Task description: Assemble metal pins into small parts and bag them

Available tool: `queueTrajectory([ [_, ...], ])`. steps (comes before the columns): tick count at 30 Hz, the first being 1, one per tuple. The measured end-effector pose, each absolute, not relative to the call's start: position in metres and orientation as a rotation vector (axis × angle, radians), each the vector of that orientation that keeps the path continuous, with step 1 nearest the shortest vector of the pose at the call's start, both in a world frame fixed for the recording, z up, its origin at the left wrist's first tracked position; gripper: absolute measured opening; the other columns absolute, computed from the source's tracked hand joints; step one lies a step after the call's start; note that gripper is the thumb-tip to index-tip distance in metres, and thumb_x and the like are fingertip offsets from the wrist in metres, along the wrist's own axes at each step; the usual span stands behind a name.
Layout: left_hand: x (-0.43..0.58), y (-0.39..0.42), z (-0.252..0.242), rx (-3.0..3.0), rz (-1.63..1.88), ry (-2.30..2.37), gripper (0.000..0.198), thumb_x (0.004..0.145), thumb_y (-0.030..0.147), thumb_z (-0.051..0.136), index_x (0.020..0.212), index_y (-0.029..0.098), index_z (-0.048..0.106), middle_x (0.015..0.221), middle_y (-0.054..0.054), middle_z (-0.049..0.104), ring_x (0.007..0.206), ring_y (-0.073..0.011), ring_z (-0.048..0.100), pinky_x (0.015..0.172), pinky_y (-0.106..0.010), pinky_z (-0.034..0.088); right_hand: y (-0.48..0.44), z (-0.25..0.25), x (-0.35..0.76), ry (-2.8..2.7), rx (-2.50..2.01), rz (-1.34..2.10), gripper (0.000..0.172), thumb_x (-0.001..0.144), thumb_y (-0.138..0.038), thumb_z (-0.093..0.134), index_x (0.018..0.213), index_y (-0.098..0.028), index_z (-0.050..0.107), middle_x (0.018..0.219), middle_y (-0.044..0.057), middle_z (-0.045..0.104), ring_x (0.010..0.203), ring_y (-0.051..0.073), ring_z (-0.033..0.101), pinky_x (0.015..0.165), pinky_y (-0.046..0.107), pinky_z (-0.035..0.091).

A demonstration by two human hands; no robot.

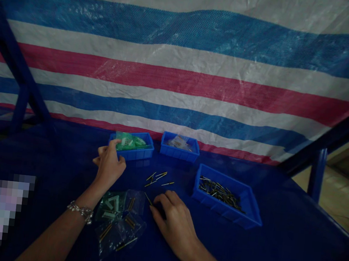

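My left hand [110, 163] is at the near left corner of a blue bin [136, 155] that holds green bags [134, 142]. Its fingers are apart, the index fingertip against a clear bag on top. Low over the table, my right hand [175, 224] has curled fingers, with a thin metal rod [148, 198] sticking out at the thumb tip. Several similar thin rods [156, 177], partly gold-coloured, lie loose beyond it. Between my forearms are clear bags [123, 229] with gold-coloured rods and a greenish bag [110, 207] of pale pieces.
To the right, a larger blue bin [225, 212] contains many dark thin rods [219, 191]. A small blue bin [179, 152] with clear bags stands at the back. Behind the blue table [274, 249] hangs a striped sheet [179, 81], with blue metal posts [316, 174] at both sides.
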State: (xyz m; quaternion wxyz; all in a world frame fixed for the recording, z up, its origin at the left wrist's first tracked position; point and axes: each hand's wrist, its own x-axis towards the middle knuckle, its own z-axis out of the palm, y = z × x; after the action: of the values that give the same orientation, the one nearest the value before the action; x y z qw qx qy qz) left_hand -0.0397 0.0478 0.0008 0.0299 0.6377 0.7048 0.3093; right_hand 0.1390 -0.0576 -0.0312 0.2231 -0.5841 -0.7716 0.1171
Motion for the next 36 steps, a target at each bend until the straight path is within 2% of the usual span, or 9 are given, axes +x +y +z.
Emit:
queueTrajectory([
  [15, -0.040, 0.047, -0.001, 1.967, 0.995, 2.233, 0.048, 0.069, 0.011, 0.044, 0.117, 0.015, 0.036, 0.105, -0.012, 0.054, 0.105, -0.0316, 0.039, 0.076, -0.047, 0.037, -0.056, -0.036, 0.142, -2.021, -1.536, 0.364, 0.010, 0.080, -0.016, 0.048, 0.079, -0.018, 0.058, 0.076, 0.003, 0.055, 0.072, 0.016, 0.052, 0.063, 0.027, 0.042],
  [20, -0.037, 0.043, 0.002, 2.041, 1.250, 2.200, 0.043, 0.069, 0.011, 0.047, 0.111, 0.018, 0.041, 0.123, -0.011, 0.042, 0.106, -0.0327, 0.038, 0.074, -0.047, 0.039, -0.052, -0.032, 0.150, -1.879, -1.476, 0.466, 0.011, 0.079, -0.018, 0.049, 0.076, -0.018, 0.059, 0.071, 0.002, 0.054, 0.067, 0.014, 0.051, 0.060, 0.025, 0.039],
  [23, -0.032, 0.036, 0.007, 2.158, 1.441, 2.048, 0.035, 0.068, 0.011, 0.049, 0.103, 0.018, 0.047, 0.118, -0.010, 0.043, 0.103, -0.0306, 0.040, 0.075, -0.046, 0.039, -0.049, -0.031, 0.155, -1.785, -1.444, 0.507, 0.011, 0.078, -0.019, 0.050, 0.073, -0.018, 0.060, 0.066, 0.000, 0.053, 0.059, 0.012, 0.049, 0.056, 0.023, 0.038],
  [27, -0.020, 0.022, 0.014, 2.406, 1.603, 1.667, 0.031, 0.067, 0.008, 0.050, 0.096, 0.018, 0.048, 0.112, -0.008, 0.044, 0.101, -0.0257, 0.042, 0.083, -0.044, 0.036, -0.046, -0.031, 0.159, -1.645, -1.412, 0.570, 0.014, 0.078, -0.024, 0.050, 0.073, -0.017, 0.061, 0.062, 0.000, 0.053, 0.055, 0.011, 0.046, 0.052, 0.022, 0.036],
  [31, -0.006, 0.005, 0.013, 2.618, 1.426, 1.274, 0.028, 0.069, 0.009, 0.050, 0.095, 0.020, 0.050, 0.115, -0.006, 0.041, 0.100, -0.0230, 0.042, 0.086, -0.043, 0.033, -0.043, -0.032, 0.161, -1.490, -1.358, 0.723, 0.019, 0.078, -0.032, 0.050, 0.073, -0.016, 0.060, 0.059, 0.000, 0.052, 0.052, 0.010, 0.044, 0.047, 0.021, 0.034],
  [36, 0.002, -0.004, 0.009, 2.683, 1.105, 1.089, 0.024, 0.072, 0.014, 0.052, 0.095, 0.021, 0.053, 0.120, -0.006, 0.041, 0.099, -0.0231, 0.041, 0.082, -0.041, 0.034, -0.044, -0.028, 0.163, -1.353, -1.310, 0.793, 0.023, 0.076, -0.037, 0.052, 0.075, -0.015, 0.058, 0.062, 0.000, 0.053, 0.055, 0.011, 0.045, 0.051, 0.022, 0.035],
])
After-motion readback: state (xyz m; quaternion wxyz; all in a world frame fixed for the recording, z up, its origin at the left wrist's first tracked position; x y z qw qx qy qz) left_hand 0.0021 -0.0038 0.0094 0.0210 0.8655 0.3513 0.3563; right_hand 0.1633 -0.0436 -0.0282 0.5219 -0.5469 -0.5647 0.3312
